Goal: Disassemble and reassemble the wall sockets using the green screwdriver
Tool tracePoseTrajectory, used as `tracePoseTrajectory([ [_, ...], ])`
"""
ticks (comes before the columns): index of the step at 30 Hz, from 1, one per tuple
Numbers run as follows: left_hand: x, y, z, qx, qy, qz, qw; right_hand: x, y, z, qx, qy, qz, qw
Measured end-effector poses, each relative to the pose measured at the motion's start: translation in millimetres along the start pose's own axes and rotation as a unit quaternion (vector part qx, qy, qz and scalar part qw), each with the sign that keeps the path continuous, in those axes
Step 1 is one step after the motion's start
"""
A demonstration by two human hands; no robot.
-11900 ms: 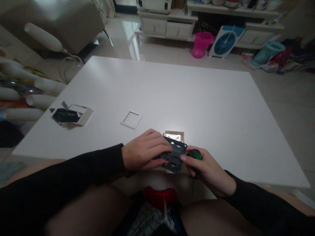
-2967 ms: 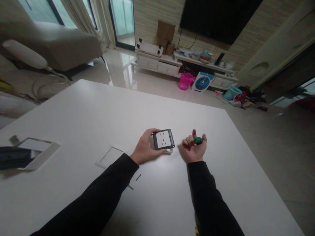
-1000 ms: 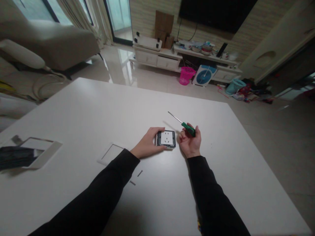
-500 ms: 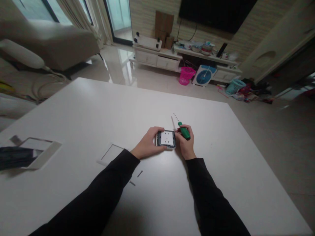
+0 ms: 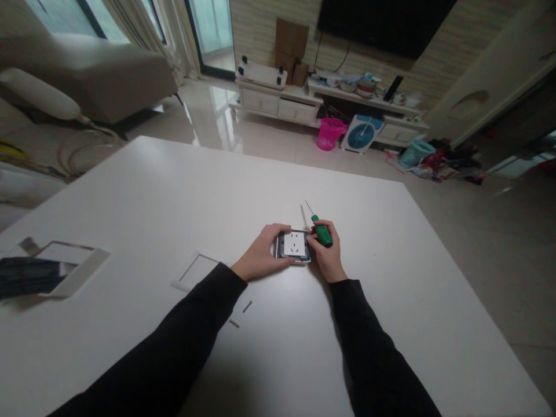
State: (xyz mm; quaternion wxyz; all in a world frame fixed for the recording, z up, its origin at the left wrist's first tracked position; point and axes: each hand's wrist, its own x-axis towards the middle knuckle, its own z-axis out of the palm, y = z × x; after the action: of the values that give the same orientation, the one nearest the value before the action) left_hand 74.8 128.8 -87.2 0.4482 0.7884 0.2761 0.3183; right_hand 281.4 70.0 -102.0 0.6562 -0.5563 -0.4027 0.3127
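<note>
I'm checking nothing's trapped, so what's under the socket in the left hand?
Under the socket, a pale rim shows along its near edge, with the white table below. The socket and left hand cover the rest, so anything else there can't be seen.

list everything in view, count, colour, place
table: 1, white, centre
socket: 1, white and grey, on table
screwdriver: 1, green handle, beside socket
screws: 2, grey, table's near side
frame: 1, white, left of socket
box: 1, white, table's left side
tv: 1, black, top right
cabinet: 1, white, below tv
cartons: several, brown, on cabinet
bin: 1, pink, by cabinet
fan: 1, blue-white, right of bin
basket: 1, light-blue, right of fan
clutter: uncounted, mixed colours, right of basket
sofa: 1, grey, upper left
sleeves: 2, black, foreground
left hand: 1, bare, gripping socket
right hand: 1, bare, holding screwdriver
</note>
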Motion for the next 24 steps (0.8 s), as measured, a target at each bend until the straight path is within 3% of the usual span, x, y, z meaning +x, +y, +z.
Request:
tracePoseTrajectory([
  [24,0.2,2.5,-0.8,0.01,-0.003,0.0,1.0,0.2,-0.9,2.2,0.053,0.011,0.034,0.998],
])
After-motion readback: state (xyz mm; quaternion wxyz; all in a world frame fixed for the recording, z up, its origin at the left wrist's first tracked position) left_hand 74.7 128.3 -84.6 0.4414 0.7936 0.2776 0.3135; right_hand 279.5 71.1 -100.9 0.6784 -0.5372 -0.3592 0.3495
